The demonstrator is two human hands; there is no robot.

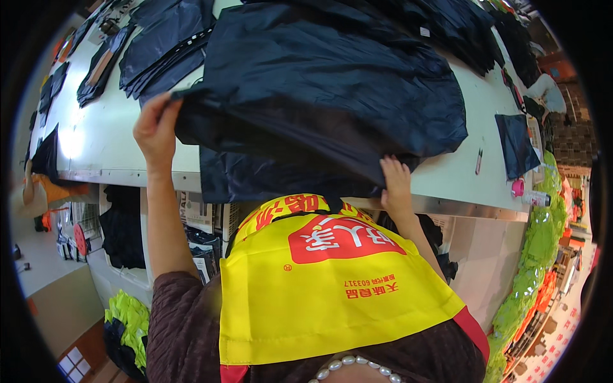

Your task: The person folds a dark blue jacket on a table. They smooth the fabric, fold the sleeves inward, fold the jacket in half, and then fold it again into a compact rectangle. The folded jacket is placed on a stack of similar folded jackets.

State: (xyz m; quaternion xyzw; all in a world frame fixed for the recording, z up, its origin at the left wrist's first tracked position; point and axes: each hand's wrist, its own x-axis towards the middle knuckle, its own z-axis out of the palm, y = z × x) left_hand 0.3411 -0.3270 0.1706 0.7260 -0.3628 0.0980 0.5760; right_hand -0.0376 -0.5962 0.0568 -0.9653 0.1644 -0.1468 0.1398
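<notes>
A large piece of thin black fabric (332,96) lies spread over the white table in front of me, its near part hanging over the front edge. My left hand (158,124) is closed in a pinch on the fabric's left corner, holding it raised above the table. At the near right, my right hand (396,182) touches the lower edge of the same cloth; its fingers are bent over the cloth, and the thumb is hidden. Between the two hands the edge droops in a loose fold. Another black layer (236,172) lies beneath it.
Stacked black pieces (169,48) lie at the far left of the white table (108,137). On the right are a small pen-like tool (479,161), a dark folded piece (516,145) and a bottle with a pink cap (530,195). Yellow-green garments (539,246) are heaped beyond the table's right end.
</notes>
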